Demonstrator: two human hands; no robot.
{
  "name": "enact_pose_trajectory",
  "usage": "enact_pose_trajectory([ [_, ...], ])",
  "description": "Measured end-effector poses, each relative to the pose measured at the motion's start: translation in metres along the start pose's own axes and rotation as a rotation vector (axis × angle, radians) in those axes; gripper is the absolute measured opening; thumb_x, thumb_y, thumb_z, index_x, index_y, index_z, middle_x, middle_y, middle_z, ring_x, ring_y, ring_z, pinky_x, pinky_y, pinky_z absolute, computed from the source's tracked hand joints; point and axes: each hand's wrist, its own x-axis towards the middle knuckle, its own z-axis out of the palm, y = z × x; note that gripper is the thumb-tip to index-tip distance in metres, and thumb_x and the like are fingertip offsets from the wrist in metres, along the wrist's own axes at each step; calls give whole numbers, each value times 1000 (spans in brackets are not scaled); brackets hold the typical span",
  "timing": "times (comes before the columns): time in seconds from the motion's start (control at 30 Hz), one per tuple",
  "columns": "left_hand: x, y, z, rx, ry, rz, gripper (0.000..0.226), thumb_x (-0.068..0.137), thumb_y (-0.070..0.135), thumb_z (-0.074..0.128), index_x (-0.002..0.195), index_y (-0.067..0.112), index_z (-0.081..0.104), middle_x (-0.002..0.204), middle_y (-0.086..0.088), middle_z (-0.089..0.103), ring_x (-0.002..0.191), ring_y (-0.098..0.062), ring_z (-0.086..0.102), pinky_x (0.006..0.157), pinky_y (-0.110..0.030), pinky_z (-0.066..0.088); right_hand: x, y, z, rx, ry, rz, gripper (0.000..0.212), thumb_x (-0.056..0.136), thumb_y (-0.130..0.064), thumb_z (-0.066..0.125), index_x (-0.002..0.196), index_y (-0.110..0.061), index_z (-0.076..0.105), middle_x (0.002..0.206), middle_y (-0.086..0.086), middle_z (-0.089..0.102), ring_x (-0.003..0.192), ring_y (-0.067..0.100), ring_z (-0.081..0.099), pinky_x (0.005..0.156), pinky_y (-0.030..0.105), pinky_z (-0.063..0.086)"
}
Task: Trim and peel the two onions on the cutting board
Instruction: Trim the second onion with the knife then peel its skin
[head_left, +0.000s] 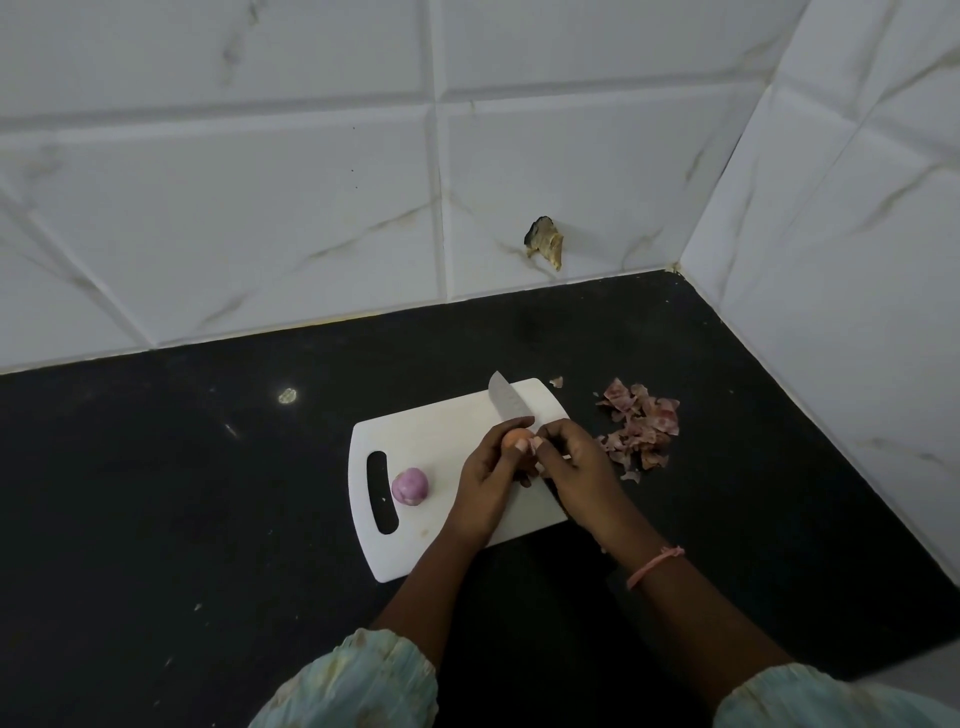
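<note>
One peeled onion (410, 486) rests on the cutting board (441, 431). Left hand (491, 470) grips the second onion (516, 438) — right hand (569, 457) pinches its skin, apparently holding the knife (508, 402); peeling unfinished.

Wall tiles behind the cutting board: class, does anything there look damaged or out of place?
Yes. One white wall tile has a broken hole just above the black countertop, with brownish material showing, unlike the smooth tiles around it.
</note>
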Motion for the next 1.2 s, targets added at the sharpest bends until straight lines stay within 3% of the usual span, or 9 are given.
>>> enact_pose_trajectory([
  [0.07, 0, -1, 0, 15, -8, 3, 29, 105, 21, 46, 130, 18, 61, 118, 1, 67, 99, -11, 66, 81, -25, 55, 0, 0, 0, 3, -6, 33, 8, 98, -19, 55, 94, -17, 61, 86, -5, 64, 79, 4, 61, 68, 17, 43],
  [0.13, 0, -1, -1, 22, -15, 5, 34, 99, 27, 43, 126, 19, 62, 119, 3, 66, 104, -15, 64, 83, -26, 54, -2, 1, 3, 5, -18, 46, 7, 98, -19, 54, 94, -17, 60, 85, -6, 62, 78, 4, 59, 65, 12, 41],
  [0.27, 2, -3, -2, -7, -22, 15, 35, 93, 23, 37, 117, 12, 60, 112, -7, 65, 97, -24, 63, 74, -30, 54, -4, 0, 6, 36, 2, 77, 10, 99, -15, 52, 100, -11, 61, 88, -5, 61, 81, 7, 57, 64, 9, 42],
  [0.43, 4, -9, -2, -44, -29, 16, 33, 91, 18, 34, 112, 4, 56, 106, -19, 61, 85, -23, 61, 67, -32, 52, -5, 2, 9, 178, 28, 208, 12, 99, -16, 48, 98, -14, 59, 91, 4, 64, 84, 15, 60, 73, 26, 47],
  [0.57, 4, -9, -2, -44, -23, 20, 33, 92, 21, 34, 112, 4, 53, 105, -20, 60, 83, -23, 59, 68, -33, 51, -8, 0, 12, 260, 80, 149, 6, 100, -16, 48, 101, -12, 53, 87, 7, 62, 79, 17, 60, 70, 24, 49],
  [0.73, 3, -6, -1, -69, -6, 27, 27, 95, 24, 41, 110, 3, 52, 105, -10, 58, 87, -13, 60, 72, -27, 52, -10, 0, 9, 103, 32, -24, 23, 86, -26, 73, 106, -20, 62, 98, -3, 63, 87, 10, 65, 74, 22, 54],
  [0.9, 4, -7, -2, -82, -7, -15, 24, 94, 27, 43, 108, 11, 52, 102, -2, 59, 88, -14, 61, 72, -27, 51, -7, 2, 2, -20, 72, -110, 6, 88, -18, 70, 93, -15, 71, 95, -6, 64, 87, 0, 60, 73, 11, 46],
  [1.03, 5, -7, -3, -83, -14, -13, 24, 94, 25, 39, 108, 10, 52, 98, -4, 60, 83, -14, 60, 70, -26, 49, -6, 4, -1, 6, 41, -64, 5, 90, -19, 68, 93, -17, 72, 94, -9, 64, 91, -2, 58, 76, 9, 44],
  [1.2, 3, -6, -2, -91, -23, 3, 27, 93, 20, 36, 110, 8, 53, 101, -7, 61, 83, -13, 59, 68, -26, 49, -9, -4, -1, 50, 22, -125, 26, 85, -15, 73, 110, -23, 70, 99, -8, 61, 90, 1, 61, 74, 11, 47],
])
